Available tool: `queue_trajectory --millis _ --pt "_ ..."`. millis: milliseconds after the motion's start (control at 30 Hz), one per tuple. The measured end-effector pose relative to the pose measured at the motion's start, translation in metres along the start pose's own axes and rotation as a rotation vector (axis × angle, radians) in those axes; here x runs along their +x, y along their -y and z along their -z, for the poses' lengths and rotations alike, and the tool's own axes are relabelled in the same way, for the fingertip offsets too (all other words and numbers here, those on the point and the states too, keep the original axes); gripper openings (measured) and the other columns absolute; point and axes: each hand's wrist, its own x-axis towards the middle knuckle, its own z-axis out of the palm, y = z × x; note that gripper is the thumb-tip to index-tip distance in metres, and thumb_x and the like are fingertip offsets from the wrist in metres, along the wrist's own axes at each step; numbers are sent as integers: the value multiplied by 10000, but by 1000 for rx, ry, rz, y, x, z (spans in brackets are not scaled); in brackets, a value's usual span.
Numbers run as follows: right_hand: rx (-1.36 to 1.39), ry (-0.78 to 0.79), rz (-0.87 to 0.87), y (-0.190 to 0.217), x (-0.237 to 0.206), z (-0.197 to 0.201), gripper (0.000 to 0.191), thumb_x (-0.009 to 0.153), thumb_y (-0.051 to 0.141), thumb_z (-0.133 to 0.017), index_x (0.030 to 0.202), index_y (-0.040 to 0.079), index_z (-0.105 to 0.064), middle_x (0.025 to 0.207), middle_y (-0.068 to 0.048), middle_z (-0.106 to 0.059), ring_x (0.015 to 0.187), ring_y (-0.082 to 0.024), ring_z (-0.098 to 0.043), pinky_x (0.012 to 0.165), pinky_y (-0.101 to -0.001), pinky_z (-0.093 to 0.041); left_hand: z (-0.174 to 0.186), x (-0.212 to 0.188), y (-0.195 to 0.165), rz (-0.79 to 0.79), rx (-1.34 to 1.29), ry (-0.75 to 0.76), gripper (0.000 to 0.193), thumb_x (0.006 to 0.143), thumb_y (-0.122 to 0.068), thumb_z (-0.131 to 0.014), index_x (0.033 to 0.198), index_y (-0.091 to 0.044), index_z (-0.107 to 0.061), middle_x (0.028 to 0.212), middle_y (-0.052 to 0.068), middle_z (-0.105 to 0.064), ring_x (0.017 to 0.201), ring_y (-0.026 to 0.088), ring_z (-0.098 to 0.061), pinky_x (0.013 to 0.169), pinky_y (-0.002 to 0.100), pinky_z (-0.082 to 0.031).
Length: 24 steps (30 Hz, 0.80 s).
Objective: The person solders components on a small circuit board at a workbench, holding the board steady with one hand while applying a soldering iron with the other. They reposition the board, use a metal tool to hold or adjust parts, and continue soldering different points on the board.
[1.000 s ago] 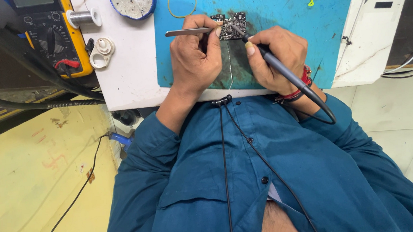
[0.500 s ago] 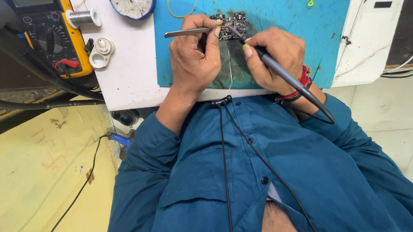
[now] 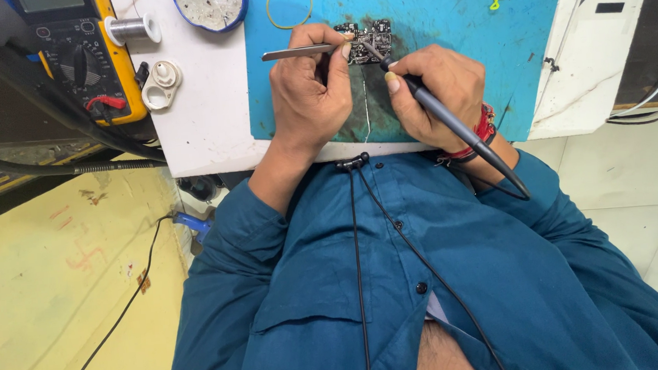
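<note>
Left hand (image 3: 308, 93) is pinched shut on tweezers (image 3: 299, 52), right hand (image 3: 439, 90) is wrapped around a soldering iron (image 3: 449, 124), tip on the small circuit board (image 3: 369, 42). Probably best if wrists are kept planted on the blue mat (image 3: 440, 12) and the tip is touched down lightly. Board's found at 12 o'clock, just beyond both hands' fingertips.

Matt blue mat (image 3: 440, 12), bare metal tweezers (image 3: 295, 52), dark matt soldering iron (image 3: 449, 121)
</note>
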Motion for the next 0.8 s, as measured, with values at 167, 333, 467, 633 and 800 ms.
queue_trajectory --millis 167,333,467,633,800 --pt "12 -8 -10 0 0 0 92 1001 39 -751 1031 20 -666 893 -124 -682 743 -281 -659 666 -368 -497 -1 0 0 25 -20 -6 135 1024 37 -663 1099 -53 -597 791 -7 -637 623 27 -499 546 229 -396" --pt "14 -10 -14 0 0 0 96 1007 45 -755 1035 22 -666 892 -121 -682 742 -279 -659 666 -368 -496 -1 0 1 -1 -17 -8 138 1022 42 -654 1102 -51 -592 830 -4 -656 631 28 -504 551 228 -405" --pt "14 -10 -13 0 0 0 96 1011 49 -756 1037 22 -668 894 -121 -680 747 -278 -661 667 -367 -497 0 0 0 -1 -2 -8 143 1017 47 -654 1100 -50 -591 834 4 -668 625 31 -507 550 230 -404" --pt "9 -10 -10 0 0 0 93 1011 47 -754 1034 20 -668 899 -119 -684 754 -282 -663 671 -369 -498 0 0 0 -3 -9 -4 147 1017 49 -653 1100 -51 -584 849 9 -691 621 32 -511 552 231 -407" --pt "12 -9 -6 1 0 0 93 1003 43 -754 1017 22 -665 897 -122 -689 743 -282 -662 662 -369 -497 0 0 0 -3 -2 -9 148 1015 47 -662 1099 -50 -589 818 2 -661 623 33 -515 551 232 -410"
